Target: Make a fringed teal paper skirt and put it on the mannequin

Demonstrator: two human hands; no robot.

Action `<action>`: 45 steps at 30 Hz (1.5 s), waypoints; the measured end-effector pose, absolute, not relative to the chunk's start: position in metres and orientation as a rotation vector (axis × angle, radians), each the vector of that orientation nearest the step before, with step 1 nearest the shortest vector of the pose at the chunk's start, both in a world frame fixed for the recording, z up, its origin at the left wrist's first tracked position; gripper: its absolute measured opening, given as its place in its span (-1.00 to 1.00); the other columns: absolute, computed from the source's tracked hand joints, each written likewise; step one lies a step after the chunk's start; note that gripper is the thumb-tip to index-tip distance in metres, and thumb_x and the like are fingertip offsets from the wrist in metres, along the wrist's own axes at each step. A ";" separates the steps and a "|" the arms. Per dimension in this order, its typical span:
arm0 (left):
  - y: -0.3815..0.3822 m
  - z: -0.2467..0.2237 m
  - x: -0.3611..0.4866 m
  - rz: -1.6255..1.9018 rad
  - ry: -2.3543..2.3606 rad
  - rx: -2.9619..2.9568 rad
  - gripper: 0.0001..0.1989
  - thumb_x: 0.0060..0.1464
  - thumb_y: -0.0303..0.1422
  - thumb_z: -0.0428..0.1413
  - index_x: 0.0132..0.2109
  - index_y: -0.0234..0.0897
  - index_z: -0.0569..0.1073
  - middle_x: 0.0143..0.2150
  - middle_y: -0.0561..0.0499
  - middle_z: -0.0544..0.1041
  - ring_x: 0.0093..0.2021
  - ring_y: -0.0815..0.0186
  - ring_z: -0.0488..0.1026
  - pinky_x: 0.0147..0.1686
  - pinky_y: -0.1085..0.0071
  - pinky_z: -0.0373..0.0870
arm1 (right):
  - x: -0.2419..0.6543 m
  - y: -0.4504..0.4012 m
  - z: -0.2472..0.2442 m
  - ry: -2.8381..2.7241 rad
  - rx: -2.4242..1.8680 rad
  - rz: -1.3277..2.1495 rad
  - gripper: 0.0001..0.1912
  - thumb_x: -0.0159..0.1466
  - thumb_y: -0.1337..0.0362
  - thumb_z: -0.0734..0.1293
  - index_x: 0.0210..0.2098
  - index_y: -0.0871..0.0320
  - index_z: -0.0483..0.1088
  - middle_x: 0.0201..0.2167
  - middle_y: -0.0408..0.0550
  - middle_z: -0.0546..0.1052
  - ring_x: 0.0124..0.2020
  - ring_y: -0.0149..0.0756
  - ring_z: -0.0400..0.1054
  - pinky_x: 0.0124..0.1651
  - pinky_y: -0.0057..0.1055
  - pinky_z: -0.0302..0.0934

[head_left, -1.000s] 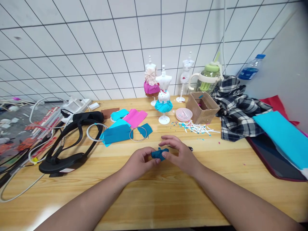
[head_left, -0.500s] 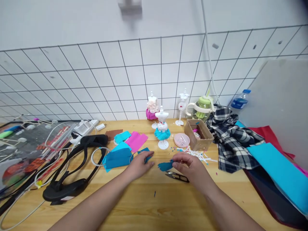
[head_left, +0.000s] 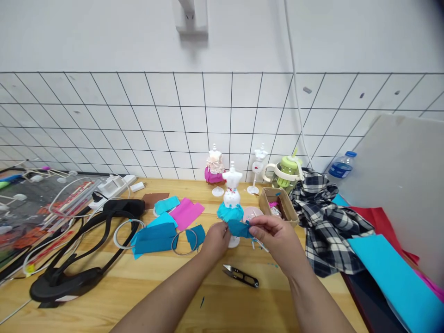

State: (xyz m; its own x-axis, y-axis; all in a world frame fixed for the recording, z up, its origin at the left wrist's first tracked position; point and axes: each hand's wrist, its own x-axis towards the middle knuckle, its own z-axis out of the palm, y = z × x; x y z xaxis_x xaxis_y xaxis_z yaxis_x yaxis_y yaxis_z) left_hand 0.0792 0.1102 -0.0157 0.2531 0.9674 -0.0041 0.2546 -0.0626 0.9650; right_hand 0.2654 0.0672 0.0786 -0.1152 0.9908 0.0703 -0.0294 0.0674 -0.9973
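A dark teal piece of crepe paper (head_left: 239, 228) is stretched between my two hands, level with the base of a small white dress form. My right hand (head_left: 275, 238) pinches its gathered right end between thumb and fingers. The left end is gripped by my left hand (head_left: 217, 240), whose fingers are closed and partly hidden. Just behind stands the white mini dress form (head_left: 232, 182) with a bright blue ruffled skirt (head_left: 231, 212); the paper and hands cover part of its stand. Black thread snips (head_left: 240, 276) lie on the table below my hands.
Teal paper (head_left: 156, 238), pink paper (head_left: 187, 212) and a wire ring (head_left: 183, 243) lie left. A pink-skirted form (head_left: 214, 171) and a bare one (head_left: 258, 162) stand behind. Right are a cardboard box (head_left: 279, 203), a green-lidded jug (head_left: 287, 171) and checked cloth (head_left: 324, 217). Black headgear (head_left: 86, 277) lies left.
My left hand has left the small teal piece by the wire ring and taken the paper's free end. Both hands rose toward the blue-skirted form. The camera view has shifted.
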 end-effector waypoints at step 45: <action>0.078 -0.018 0.092 0.875 1.198 2.156 -0.60 0.30 -0.20 -0.12 -0.46 -0.26 0.34 -0.51 0.06 0.39 -0.43 0.34 0.34 -0.38 0.43 0.17 | 0.284 0.089 0.060 -1.058 -1.156 1.261 -0.41 -0.03 0.08 0.52 -0.04 0.16 0.44 -0.19 0.03 0.56 -0.25 -0.22 0.41 -0.25 -0.33 0.29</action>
